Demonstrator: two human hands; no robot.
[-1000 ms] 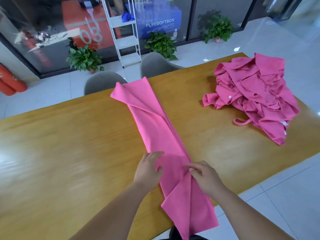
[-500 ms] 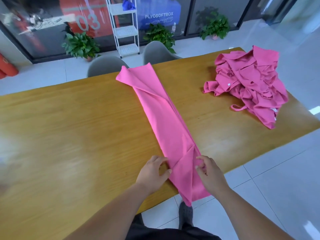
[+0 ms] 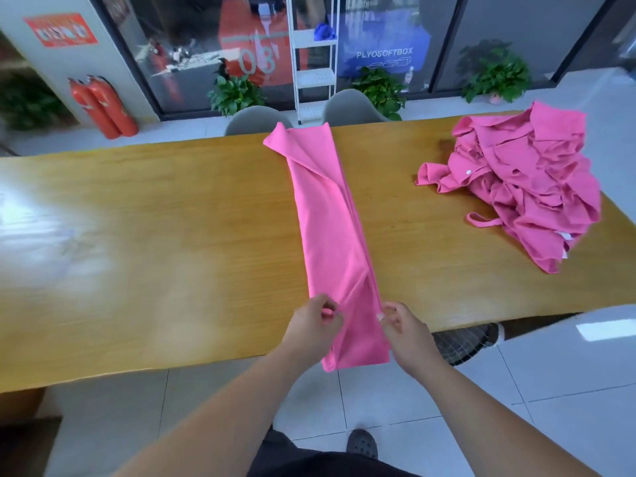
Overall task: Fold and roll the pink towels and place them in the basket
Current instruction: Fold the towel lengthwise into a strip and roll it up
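As the pink towel (image 3: 330, 235) lies flat, left hand (image 3: 311, 327) and right hand (image 3: 406, 333) pinch its near edges.

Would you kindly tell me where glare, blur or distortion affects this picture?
Head view: glare whitens the left part of the long wooden table; the wide lens bows its far edge; the folded pink towel strip is sharp, the left hand and right hand pinching its near end slightly soft.

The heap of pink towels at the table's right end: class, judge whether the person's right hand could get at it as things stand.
Probably yes: the right hand pinches the folded towel at its edge and would have to let go first, but only bare table lies between it and the heap.
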